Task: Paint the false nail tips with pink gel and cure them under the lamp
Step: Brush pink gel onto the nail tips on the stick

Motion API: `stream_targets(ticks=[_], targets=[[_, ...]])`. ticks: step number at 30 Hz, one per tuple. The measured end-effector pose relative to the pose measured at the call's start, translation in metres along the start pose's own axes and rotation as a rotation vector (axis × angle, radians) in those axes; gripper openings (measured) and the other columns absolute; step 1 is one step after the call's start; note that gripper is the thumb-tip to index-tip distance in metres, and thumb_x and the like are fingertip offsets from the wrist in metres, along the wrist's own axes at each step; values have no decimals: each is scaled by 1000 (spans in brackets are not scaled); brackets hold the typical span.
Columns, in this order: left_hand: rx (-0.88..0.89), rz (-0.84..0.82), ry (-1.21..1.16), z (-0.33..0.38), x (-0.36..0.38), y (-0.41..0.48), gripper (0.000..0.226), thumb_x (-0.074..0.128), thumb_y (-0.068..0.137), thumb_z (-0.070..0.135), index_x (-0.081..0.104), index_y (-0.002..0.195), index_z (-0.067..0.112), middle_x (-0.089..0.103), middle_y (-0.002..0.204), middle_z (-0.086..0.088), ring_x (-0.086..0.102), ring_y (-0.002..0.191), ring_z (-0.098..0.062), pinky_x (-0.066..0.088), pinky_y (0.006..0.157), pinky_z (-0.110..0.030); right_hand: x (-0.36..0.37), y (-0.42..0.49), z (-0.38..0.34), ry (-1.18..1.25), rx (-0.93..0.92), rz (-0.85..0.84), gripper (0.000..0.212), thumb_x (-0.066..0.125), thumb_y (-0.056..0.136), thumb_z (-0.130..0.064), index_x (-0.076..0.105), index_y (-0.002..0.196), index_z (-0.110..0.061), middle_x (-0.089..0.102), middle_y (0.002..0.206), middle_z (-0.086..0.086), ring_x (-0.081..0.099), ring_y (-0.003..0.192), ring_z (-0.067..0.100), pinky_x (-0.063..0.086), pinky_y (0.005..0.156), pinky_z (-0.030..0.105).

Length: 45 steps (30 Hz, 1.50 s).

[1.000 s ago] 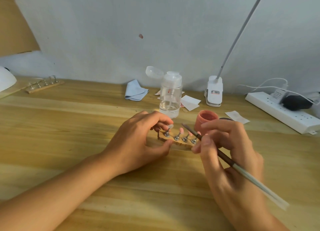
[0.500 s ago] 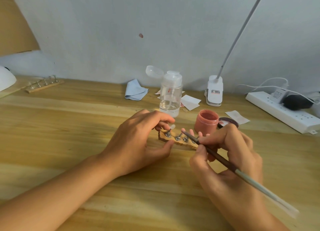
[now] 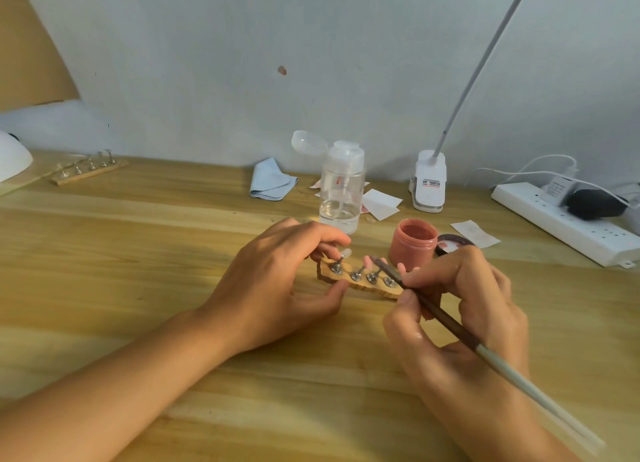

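Open jar (image 3: 412, 247) upright on the desk (image 3: 138, 254), just behind the right end of the holder (image 3: 367, 287), with pink gel (image 3: 415, 228) up near the rim. Dark lid (image 3: 453, 245) flat just right of it, inner face up, a pale smear inside. Clear pump bottle (image 3: 341, 191) behind the left hand (image 3: 277, 288), flip cap tipped back, only a shallow layer of clear liquid at the bottom. Left hand curled round the left end of the wooden holder, thumb pressed on the near edge, fingers hooked over the far side, gripping it against the desk. Row of nail tips (image 3: 366, 261) on metal stands along the holder: leftmost one clear, those to the right pink. Right hand (image 3: 464, 309) near the holder's right end, thumb and forefinger pinching the brush (image 3: 450, 323) low on its dark shaft, other fingers folded under; bristle end laid at a pink tip mid-row, pale handle slanting back toward the lower right. Small label with red print on the clip lamp (image 3: 429, 181) by the wall, too small to read; grey print on the white adapter (image 3: 559, 188) in the power strip (image 3: 568, 233), likewise unreadable. Second holder (image 3: 90, 171) far left, near a white dome (image 3: 10, 164) at the frame edge; blue cloth (image 3: 272, 181) and paper slips (image 3: 381, 203) around the bottle.
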<state>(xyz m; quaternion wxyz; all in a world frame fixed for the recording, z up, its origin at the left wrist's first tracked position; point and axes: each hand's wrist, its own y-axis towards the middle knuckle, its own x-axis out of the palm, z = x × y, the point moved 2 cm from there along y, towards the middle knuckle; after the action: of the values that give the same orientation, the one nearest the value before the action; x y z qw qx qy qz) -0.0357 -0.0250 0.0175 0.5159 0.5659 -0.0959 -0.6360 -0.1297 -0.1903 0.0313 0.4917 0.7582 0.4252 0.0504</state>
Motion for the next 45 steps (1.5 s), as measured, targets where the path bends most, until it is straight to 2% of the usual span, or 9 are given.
stream_targets(ticks=[7,14,19,28,33,35,38,41,45], targets=[[-4,-4,1,0,0,0,41,70,76,37,65,114,23,61,96,21,62,93,-2,53,81,-31,1,1,-1,6,22,-22,13,51,70,-25,56,74,-14,58,80,-8,53,79,-6,47,81,52],[-1,-3,4,-1,0,0,40,70,77,37,65,114,23,63,97,20,62,93,-3,54,80,-33,-1,1,0,10,33,-18,11,51,71,-25,54,73,-15,59,79,-8,53,77,-6,45,79,45],[-6,-6,3,-1,0,0,40,70,76,37,64,114,24,62,97,21,62,93,-2,54,80,-31,-1,2,-1,16,37,-8,11,50,71,-25,53,73,-15,59,81,-9,53,75,-6,46,78,46],[-14,-6,8,-1,1,0,40,70,77,37,64,114,25,64,96,19,61,93,-2,53,81,-31,-2,2,-1,25,59,-13,7,51,73,-28,50,74,-21,60,78,-7,55,67,2,46,78,50],[-65,-59,1,-3,1,0,40,67,77,41,63,114,28,64,95,19,62,91,-4,52,82,-29,-3,2,2,76,106,40,7,53,79,-31,47,82,-29,59,73,-8,59,68,15,47,71,55],[-116,-112,-25,-5,2,0,38,66,75,44,62,111,31,64,93,19,63,89,-4,51,81,-25,-4,5,5,108,109,68,11,56,87,-27,47,89,-32,61,79,-14,62,78,15,49,74,50],[-191,-201,-56,-8,4,1,33,68,74,43,63,105,33,64,90,20,63,84,-2,48,76,-17,-7,14,17,180,162,114,18,54,88,-11,54,93,-28,65,86,-22,63,81,-1,48,73,18],[-211,-276,-41,-12,6,2,22,69,73,36,67,94,34,65,87,18,61,82,-3,47,74,-21,-12,18,34,303,329,156,19,46,85,-12,62,95,-16,69,79,-5,62,76,4,45,66,16],[-194,-294,-9,-10,6,2,16,64,67,35,62,81,42,60,80,18,56,83,-4,42,74,-20,-13,19,47,391,518,189,10,54,90,-5,53,90,-14,66,71,5,54,59,-3,39,55,12]])
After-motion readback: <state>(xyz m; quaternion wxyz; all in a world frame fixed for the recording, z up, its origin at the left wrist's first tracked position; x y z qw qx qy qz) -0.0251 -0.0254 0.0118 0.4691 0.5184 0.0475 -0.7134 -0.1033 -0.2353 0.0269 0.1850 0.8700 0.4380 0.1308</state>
